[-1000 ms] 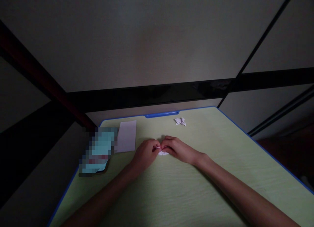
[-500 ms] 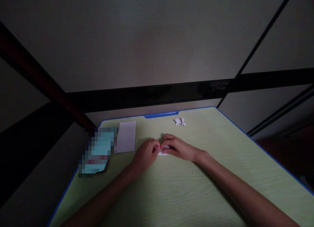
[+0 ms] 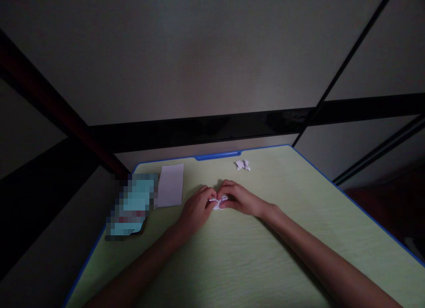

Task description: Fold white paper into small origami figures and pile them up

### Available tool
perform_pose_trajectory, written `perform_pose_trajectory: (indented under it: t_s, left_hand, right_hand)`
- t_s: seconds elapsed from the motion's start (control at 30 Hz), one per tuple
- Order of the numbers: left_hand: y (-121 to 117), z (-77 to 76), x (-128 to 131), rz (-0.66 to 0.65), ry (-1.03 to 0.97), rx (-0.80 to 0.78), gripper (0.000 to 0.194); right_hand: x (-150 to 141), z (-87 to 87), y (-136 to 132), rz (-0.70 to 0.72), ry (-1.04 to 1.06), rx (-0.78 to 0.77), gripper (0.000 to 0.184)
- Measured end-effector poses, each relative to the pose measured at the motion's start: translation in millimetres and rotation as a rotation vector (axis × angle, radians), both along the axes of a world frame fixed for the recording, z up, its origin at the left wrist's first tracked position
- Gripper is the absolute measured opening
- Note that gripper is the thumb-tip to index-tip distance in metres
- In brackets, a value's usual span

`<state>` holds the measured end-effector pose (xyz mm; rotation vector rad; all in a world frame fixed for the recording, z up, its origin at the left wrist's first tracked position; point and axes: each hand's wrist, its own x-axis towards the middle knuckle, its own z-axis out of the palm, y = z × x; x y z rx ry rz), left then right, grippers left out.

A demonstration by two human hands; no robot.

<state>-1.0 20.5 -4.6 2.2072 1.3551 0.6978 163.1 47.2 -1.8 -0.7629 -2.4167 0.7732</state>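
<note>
Between my two hands, low over the middle of the table, is a small folded piece of white paper (image 3: 218, 204). My left hand (image 3: 199, 206) pinches its left side between thumb and fingers. On the other side, my right hand (image 3: 239, 199) grips the right part, its index finger and thumb bent around the paper. My fingers cover parts of the folds, so the full shape cannot be made out. Farther back and to the right lies another small folded white paper (image 3: 243, 165), touched by neither hand.
A stack or sheet of white paper (image 3: 171, 185) lies at the table's left. Beside it, by the left edge, is a blurred-out phone-like device (image 3: 133, 206) with a teal screen. The pale green table (image 3: 265, 263) has a blue rim and stands against a panelled wall (image 3: 206, 55).
My fingers have shifted slightly on the paper, and more of its folded surface shows between them. Both hands stay in nearly the same place.
</note>
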Motion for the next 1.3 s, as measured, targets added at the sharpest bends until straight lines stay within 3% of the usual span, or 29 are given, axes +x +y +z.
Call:
perform_pose_trajectory:
  t_s: [0.17, 0.3, 0.53, 0.8, 1.07, 1.3]
  left_hand:
    - [-2, -2.4, -1, -0.010, -0.117, -0.012, 0.009]
    - [1, -1.4, -3, -0.012, -0.178, -0.069, 0.009]
    - [17, 4.2, -5, -0.004, -0.088, -0.205, 0.003]
    - [37, -4.7, -9, -0.081, 0.039, -0.234, 0.021]
    - [30, -2.7, -14, -0.073, 0.097, -0.104, 0.025]
    - [21, -4.0, -15, -0.095, 0.005, -0.120, 0.019]
  right_hand:
    - [0, -10.1, 4, -0.169, -0.009, 0.038, 0.026]
    - [-1, -11.9, 4, -0.195, -0.016, 0.028, 0.026]
    - [1, -11.9, 7, -0.181, -0.004, 0.013, 0.027]
    - [3, -4.4, 8, -0.224, -0.045, -0.060, 0.028]
    - [4, -7.0, -3, -0.254, -0.065, -0.017, 0.022]
    - [4, -6.4, -3, -0.131, -0.006, -0.014, 0.015]
